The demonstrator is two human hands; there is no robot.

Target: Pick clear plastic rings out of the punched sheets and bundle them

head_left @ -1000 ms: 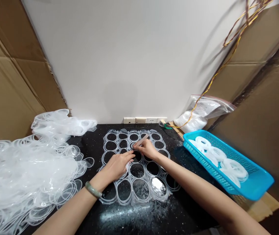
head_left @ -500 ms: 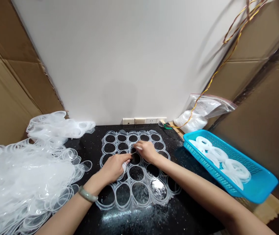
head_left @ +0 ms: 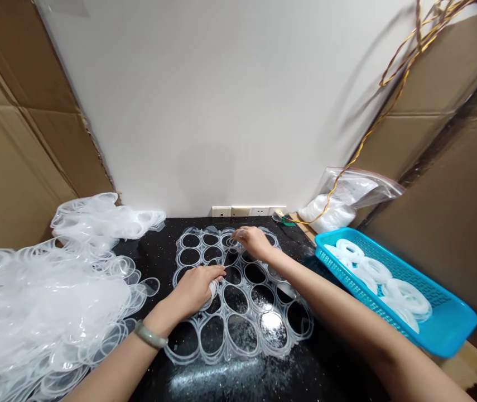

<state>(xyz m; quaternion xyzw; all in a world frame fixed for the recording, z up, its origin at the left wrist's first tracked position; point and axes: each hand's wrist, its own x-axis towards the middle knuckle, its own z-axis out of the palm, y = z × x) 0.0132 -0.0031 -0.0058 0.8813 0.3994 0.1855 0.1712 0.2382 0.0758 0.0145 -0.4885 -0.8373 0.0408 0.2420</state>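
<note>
My left hand is curled around a white scrap; I can't tell whether my right hand is gripping the ring sheet lying on the bench. Pulling hard could tear its thin webs.

White plastic piece, half hidden by left hand
Right fingers: contents too small to tell; clear ring pile cut off at left edge.

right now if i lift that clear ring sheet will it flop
It will probably flop: the clear plastic ring sheet looks thin, and the similar heap slumps in soft folds. It likely feels light for its size.
</note>
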